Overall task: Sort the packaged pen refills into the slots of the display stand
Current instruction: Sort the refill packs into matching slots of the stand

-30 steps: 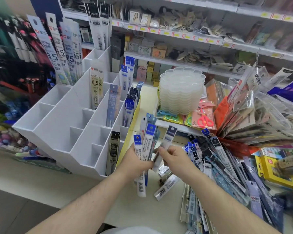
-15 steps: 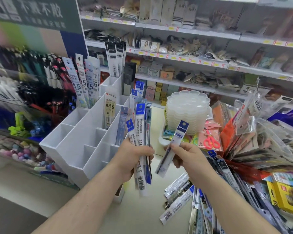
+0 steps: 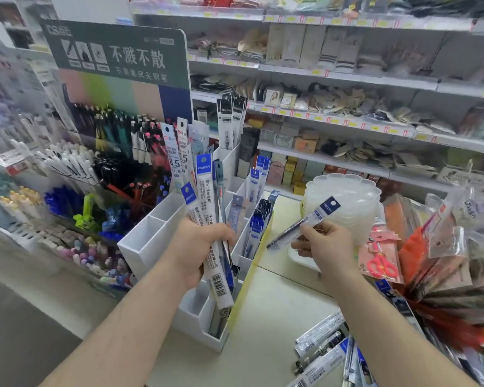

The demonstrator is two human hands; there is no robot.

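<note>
1. Clearly the sorting is mid-way: the right hand (image 3: 323,247) has one slim clear-plastic refill packet with a dark blue header card (image 3: 305,221) singled out, and several compartments of the white stepped plastic display stand (image 3: 148,241) already carry packets while others show bare.

2. That packet is pinched between the thumb and curled fingertips (image 3: 308,229) of the right hand, near its middle. Its blue header slants up and away past the fingertips; its dark tip points down toward the stand's right-hand column of slots.

3. Meanwhile the left hand (image 3: 197,248) is wrapped in a fist round a fanned bundle of long white-and-blue packaged refills (image 3: 204,191). Their headers rise above the knuckles and their barcoded ends hang below the palm, over the stand's front slots.

4. Next, I judge, the single packet needs matching to a slot of like blue-headed packets (image 3: 256,233), just left of its lower tip, then turning upright and lowering tip-first.

5. Both forearms reach forward from below, the right wrist bent inward toward the stand. More loose silver-and-blue refill packets (image 3: 323,347) lie on the counter, well below the right wrist.
</note>
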